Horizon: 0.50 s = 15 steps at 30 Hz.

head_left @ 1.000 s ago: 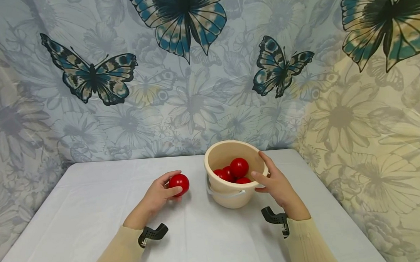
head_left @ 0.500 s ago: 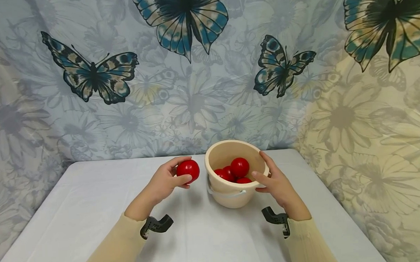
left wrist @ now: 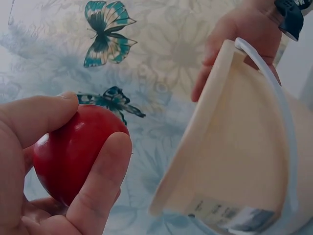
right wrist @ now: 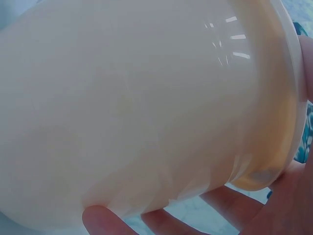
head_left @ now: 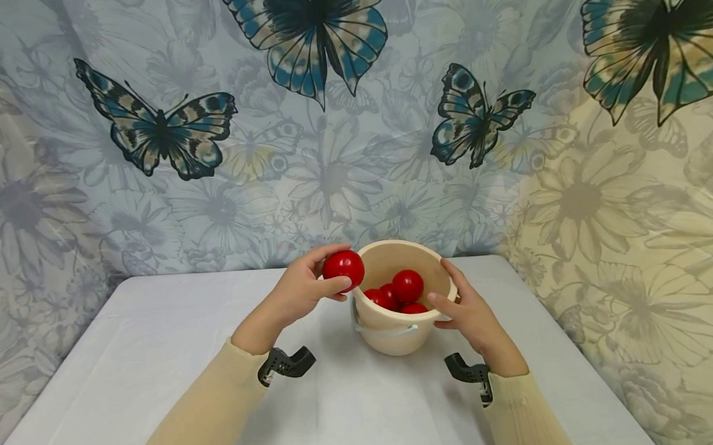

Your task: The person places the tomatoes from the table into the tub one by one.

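Observation:
My left hand (head_left: pixel 297 291) pinches a shiny red ball (head_left: pixel 343 270) between thumb and fingers, raised at the left rim of a cream bucket (head_left: pixel 390 339). In the left wrist view the held ball (left wrist: pixel 73 152) shows smooth and round, apart from the bucket wall (left wrist: pixel 234 142). My right hand (head_left: pixel 478 320) grips the bucket's right rim, thumb over the edge and fingers outside. Several red balls (head_left: pixel 408 286) lie inside the bucket. In the right wrist view the fingers (right wrist: pixel 230 205) lie along the bucket's outer wall (right wrist: pixel 122 98).
A white-covered table (head_left: pixel 178 346) carries the bucket. The bucket's pale handle (head_left: pixel 390 330) hangs down its front. A cloth with butterflies and flowers (head_left: pixel 331 177) hangs behind the table. A dark wrist mount (head_left: pixel 287 364) sits at each wrist.
My left hand has lifted the red ball off the table and carried it up and right to the bucket's rim. The right hand and the bucket have stayed in place.

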Tool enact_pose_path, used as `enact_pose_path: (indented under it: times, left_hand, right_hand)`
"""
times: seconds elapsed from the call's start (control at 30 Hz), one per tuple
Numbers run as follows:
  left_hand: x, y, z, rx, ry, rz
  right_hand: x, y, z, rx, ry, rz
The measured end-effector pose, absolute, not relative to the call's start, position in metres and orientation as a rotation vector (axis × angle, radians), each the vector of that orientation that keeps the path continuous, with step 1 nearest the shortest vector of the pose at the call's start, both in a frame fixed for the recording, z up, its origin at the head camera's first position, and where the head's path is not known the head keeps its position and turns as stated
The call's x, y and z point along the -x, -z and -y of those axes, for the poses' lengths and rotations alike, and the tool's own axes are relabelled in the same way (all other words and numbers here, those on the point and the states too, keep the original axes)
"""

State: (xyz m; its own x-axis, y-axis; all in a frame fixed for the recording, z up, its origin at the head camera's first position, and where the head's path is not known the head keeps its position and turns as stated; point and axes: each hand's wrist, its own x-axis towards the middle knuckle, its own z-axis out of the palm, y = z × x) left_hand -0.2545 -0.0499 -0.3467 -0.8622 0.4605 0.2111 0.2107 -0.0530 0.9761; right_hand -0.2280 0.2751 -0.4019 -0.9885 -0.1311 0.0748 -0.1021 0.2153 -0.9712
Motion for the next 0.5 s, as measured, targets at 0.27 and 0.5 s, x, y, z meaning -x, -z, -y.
enact_pose_path:
  times: [0.27, 0.5]
  left_hand:
    - [0.260, 0.338, 0.026, -0.825, -1.992, -2.029]
    - [0.261, 0.342, 0.006, -0.846, -1.955, -2.036]
  right_hand:
    - [0.228, 0.403, -0.275, 0.232, 1.941, -2.423]
    - [0.229, 0.404, -0.276, 0.236, 1.942, -2.424]
